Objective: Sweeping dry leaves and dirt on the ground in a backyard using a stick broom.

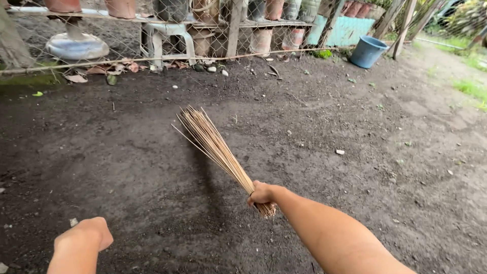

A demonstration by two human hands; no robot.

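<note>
My right hand [262, 193] grips the bound end of a stick broom [215, 146] made of thin tan ribs. The broom's splayed tips point up and away to the left, raised over dark bare soil [127, 157]. My left hand [91, 232] is closed into a fist at the lower left, holding nothing, well apart from the broom.
A wire mesh fence [233, 35] runs along the far side, with clay pots [122, 7] on a shelf behind it and dry leaves [119, 68] at its foot. A blue bucket [368, 50] stands at the back right. Grass [472, 89] edges the right side. Small stones dot the soil.
</note>
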